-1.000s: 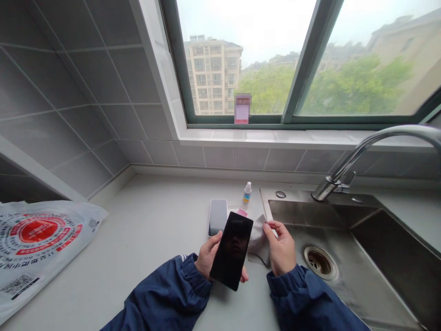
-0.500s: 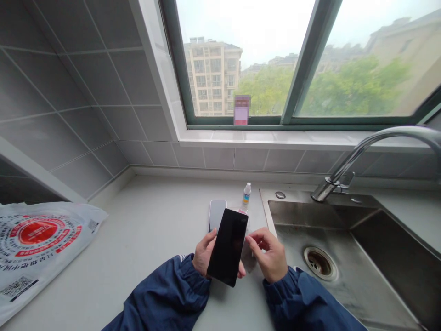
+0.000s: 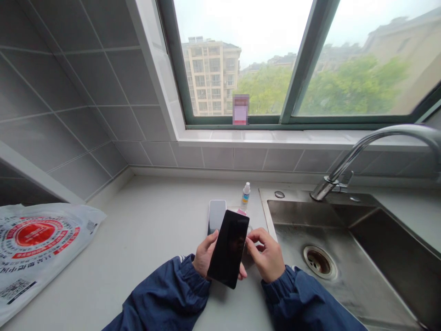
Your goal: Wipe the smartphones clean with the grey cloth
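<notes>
My left hand (image 3: 204, 253) holds a black phone (image 3: 228, 247) tilted above the counter, its dark screen facing up. Right beside the phone's right edge, my right hand (image 3: 266, 255) has its fingers pinched together on a grey cloth (image 3: 248, 230), which is mostly hidden behind the phone and the hand. Behind the black phone a second phone (image 3: 217, 215) with a light screen lies flat on the counter. A small white dropper bottle (image 3: 245, 193) with a blue label stands just beyond it, and a pink item (image 3: 242, 212) peeks out above the black phone.
A steel sink (image 3: 344, 257) with a drain (image 3: 317, 261) lies to the right, under a curved faucet (image 3: 361, 151). A white plastic bag with red print (image 3: 37, 243) lies at the left of the pale counter (image 3: 144, 239). Grey tiled walls and a window ledge stand behind.
My right hand moved left from the sink's edge to the phone's side, bunching the cloth, which now shows far less. The black phone stayed in my left hand.
</notes>
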`<state>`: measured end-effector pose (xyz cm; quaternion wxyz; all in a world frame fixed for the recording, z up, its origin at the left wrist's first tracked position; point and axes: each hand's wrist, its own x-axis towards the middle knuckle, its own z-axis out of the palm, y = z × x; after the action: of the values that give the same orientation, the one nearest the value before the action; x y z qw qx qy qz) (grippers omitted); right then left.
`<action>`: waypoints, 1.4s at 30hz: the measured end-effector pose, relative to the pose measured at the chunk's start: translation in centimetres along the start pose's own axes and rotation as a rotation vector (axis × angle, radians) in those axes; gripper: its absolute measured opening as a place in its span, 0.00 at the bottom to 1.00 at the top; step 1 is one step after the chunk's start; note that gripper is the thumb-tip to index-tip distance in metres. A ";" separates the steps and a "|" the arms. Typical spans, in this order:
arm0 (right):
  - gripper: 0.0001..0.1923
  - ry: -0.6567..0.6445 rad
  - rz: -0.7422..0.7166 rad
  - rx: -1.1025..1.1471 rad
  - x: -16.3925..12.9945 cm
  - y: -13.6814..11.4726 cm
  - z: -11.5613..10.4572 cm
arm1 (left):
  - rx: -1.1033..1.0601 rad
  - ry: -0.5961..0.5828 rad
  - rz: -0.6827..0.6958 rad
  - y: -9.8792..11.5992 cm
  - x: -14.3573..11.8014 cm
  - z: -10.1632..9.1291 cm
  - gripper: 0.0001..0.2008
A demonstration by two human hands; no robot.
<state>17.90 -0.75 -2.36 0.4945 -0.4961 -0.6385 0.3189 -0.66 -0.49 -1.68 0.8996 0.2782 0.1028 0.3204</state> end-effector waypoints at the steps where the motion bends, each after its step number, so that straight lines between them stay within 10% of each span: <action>1: 0.09 -0.004 0.006 0.002 0.0 0.0 0.0 | 0.002 -0.001 0.002 0.0 0.0 -0.1 0.38; 42: 0.20 -0.081 0.247 0.245 0.1 1.4 0.1 | -0.011 -0.008 0.034 0.2 0.0 -0.4 0.38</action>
<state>18.23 -0.21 -3.66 0.4823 -0.4934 -0.5485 0.4723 -0.93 -0.22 -1.90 0.8960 0.2764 0.0926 0.3349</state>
